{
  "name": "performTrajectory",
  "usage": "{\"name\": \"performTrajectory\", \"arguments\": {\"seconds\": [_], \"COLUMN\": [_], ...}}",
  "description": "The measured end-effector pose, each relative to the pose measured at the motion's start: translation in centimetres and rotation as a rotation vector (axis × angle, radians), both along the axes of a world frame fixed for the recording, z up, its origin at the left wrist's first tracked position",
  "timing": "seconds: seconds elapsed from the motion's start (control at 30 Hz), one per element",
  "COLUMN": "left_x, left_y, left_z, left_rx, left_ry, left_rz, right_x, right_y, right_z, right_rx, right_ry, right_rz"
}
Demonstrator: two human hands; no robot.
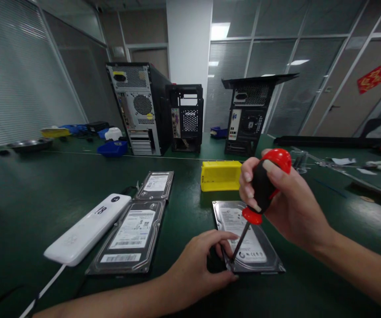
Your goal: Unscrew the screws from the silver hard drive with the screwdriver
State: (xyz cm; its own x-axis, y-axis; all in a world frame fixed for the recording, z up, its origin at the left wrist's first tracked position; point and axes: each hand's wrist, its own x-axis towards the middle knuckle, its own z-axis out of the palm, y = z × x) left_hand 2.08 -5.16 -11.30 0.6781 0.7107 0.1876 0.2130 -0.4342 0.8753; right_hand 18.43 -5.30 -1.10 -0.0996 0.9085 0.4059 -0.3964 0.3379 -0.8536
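Observation:
My right hand grips the red and black handle of a screwdriver. The shaft slants down to the near left corner of a hard drive, which lies label up on the green table. At that same corner my left hand is curled round the drive's edge, thumb in front and fingers on the left side and top, close to the screwdriver tip. The tip itself and whatever screw it meets are too small to make out.
Left of my hands lie two more hard drives and a white power bank with a cable. A yellow bin stands behind the worked drive. Computer cases line the back, beside a blue bin.

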Motion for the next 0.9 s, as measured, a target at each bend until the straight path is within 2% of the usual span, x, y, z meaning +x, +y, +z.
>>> {"name": "performTrajectory", "arguments": {"seconds": [0.3,0.5,0.7,0.9], "left_x": [0.1,0.0,0.1,0.1], "left_y": [0.3,0.3,0.3,0.1], "left_z": [-0.1,0.0,0.0,0.0], "left_rx": [0.001,0.013,0.017,0.017], "left_ry": [-0.001,0.001,-0.006,-0.004], "left_rz": [-0.004,-0.012,-0.011,-0.011], "right_x": [0.1,0.4,0.4,-0.2], "right_y": [-0.1,0.7,0.4,0.1], "right_z": [-0.3,-0.9,-0.6,-0.3], "right_rx": [0.043,0.084,0.023,0.036], "right_ry": [0.063,0.013,0.002,0.062], "right_rz": [0.005,0.011,-0.009,0.098]}}
